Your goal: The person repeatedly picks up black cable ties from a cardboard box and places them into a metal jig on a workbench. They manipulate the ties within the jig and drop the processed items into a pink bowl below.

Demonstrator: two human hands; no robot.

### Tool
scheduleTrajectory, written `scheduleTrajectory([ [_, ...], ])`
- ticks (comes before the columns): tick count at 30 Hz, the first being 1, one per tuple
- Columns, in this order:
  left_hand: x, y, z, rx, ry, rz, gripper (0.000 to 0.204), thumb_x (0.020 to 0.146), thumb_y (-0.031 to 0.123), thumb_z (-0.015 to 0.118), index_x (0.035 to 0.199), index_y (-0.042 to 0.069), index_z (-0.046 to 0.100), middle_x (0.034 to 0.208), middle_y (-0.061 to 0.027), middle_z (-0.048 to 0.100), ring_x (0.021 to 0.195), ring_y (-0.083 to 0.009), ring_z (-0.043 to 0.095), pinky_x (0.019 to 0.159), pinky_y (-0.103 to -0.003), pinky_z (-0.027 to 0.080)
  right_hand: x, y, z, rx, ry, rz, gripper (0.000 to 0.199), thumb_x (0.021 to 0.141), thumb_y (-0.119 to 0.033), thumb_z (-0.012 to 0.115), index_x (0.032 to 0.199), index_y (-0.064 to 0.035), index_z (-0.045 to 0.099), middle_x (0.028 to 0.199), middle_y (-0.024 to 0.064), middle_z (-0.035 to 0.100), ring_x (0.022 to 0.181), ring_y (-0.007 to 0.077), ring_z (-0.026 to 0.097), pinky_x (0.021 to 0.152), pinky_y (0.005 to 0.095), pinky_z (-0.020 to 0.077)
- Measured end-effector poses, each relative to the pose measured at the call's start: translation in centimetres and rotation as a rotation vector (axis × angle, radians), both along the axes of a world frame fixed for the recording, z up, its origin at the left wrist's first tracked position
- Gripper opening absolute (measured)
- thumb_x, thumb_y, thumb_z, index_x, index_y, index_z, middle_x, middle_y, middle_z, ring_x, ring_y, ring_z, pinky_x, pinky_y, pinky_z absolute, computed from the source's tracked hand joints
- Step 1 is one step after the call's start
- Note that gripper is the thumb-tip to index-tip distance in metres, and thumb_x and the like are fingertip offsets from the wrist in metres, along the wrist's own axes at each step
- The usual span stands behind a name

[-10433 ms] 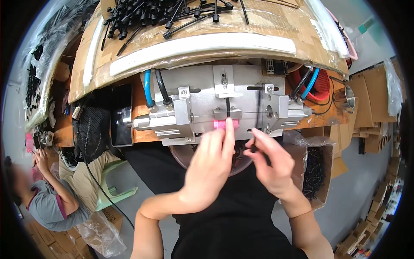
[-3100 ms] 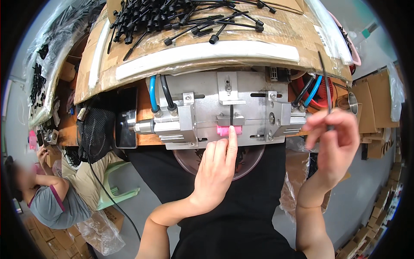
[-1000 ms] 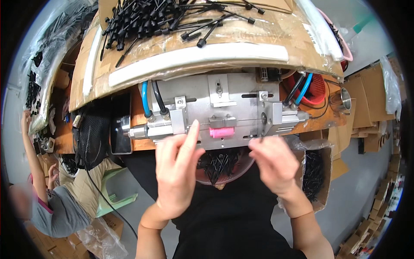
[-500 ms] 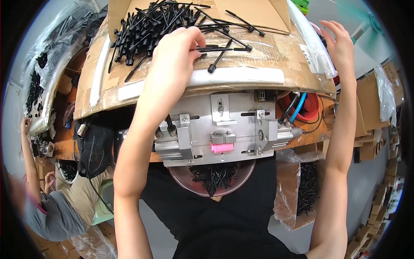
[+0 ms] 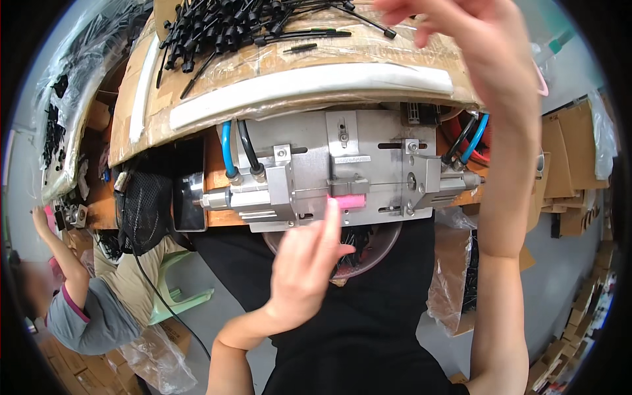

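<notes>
My left hand (image 5: pixel 309 270) is back down from the black ties (image 5: pixel 224 26) — one finger out, touching the pink block (image 5: pixel 347 201). My right hand (image 5: pixel 461 33) stays up there — fingers loosely curled, holding nothing I can see.

We see our left hand (image 5: pixel 304 273) raised before the metal press fixture (image 5: pixel 336 168), index fingertip touching the pink block (image 5: pixel 350 201) at its front edge. Our right hand (image 5: pixel 461 33) reaches up over the cardboard-covered bench (image 5: pixel 276 62), fingers loose, near the pile of black cable ties (image 5: pixel 230 23). Blue and black hoses (image 5: pixel 236 148) enter the fixture's left side. Below it sits a round bowl (image 5: pixel 368 247) of black parts.
</notes>
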State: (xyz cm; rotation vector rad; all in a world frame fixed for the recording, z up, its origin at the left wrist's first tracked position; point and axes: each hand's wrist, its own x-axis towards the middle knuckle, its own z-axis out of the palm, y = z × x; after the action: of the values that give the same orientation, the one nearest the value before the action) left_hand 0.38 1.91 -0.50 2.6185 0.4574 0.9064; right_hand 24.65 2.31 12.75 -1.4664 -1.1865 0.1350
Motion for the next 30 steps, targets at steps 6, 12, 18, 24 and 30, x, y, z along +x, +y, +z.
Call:
scheduleTrajectory([
  [6,1.6,-2.2,-2.9,-0.036,0.131,0.017,0.071,0.074,0.010,0.076,0.138,-0.005,0.048,0.093,-0.0094,0.054,0.081,-0.0251,0.053,0.073,-0.037,0.045,5.0,-9.9,-1.7,0.183,0.209,0.126,0.036,0.101,-0.022,0.055,0.128,0.0023,0.055,0.099,0.0135,0.066,0.082,0.0176,0.060,0.060,0.0235,0.0439],
  [12,1.9,-2.2,-2.5,-0.025,0.180,-0.009,0.069,0.079,0.011,0.073,0.140,-0.005,0.044,0.094,-0.0086,0.052,0.084,-0.0223,0.052,0.077,-0.035,0.046,-1.7,-12.9,-3.6,0.184,0.024,0.020,0.037,0.098,-0.027,0.059,0.121,0.0010,0.052,0.107,0.0212,0.064,0.080,0.0182,0.060,0.065,0.0242,0.0461],
  [18,1.4,-2.1,-2.5,-0.014,0.197,-0.005,0.066,0.081,0.011,0.071,0.139,-0.006,0.045,0.095,-0.0088,0.052,0.084,-0.0212,0.053,0.078,-0.033,0.047,-5.9,-14.3,-7.9,0.172,0.257,0.035,0.025,0.082,0.008,0.068,0.103,0.0037,0.055,0.098,0.0215,0.067,0.090,0.0242,0.066,0.077,0.0333,0.0547],
  [24,-0.1,-2.9,-0.4,-0.193,-0.047,-0.249,0.070,0.067,0.004,0.082,0.130,-0.006,0.055,0.096,-0.0090,0.057,0.084,-0.0244,0.055,0.072,-0.035,0.047,-7.9,-13.7,-9.6,-0.096,0.630,0.056,0.023,0.088,0.007,0.064,0.111,0.0066,0.061,0.100,0.0133,0.065,0.093,0.0173,0.067,0.069,0.0257,0.0553],
  [30,-0.9,-2.8,0.9,-0.225,-0.165,-0.404,0.065,0.066,0.004,0.081,0.125,-0.007,0.059,0.092,-0.0080,0.058,0.078,-0.0214,0.057,0.067,-0.032,0.051,-7.0,-11.9,-8.6,-0.157,0.830,0.383,0.013,0.092,-0.002,0.065,0.103,0.0054,0.064,0.093,0.0099,0.067,0.076,0.0102,0.062,0.066,0.0230,0.0524],
])
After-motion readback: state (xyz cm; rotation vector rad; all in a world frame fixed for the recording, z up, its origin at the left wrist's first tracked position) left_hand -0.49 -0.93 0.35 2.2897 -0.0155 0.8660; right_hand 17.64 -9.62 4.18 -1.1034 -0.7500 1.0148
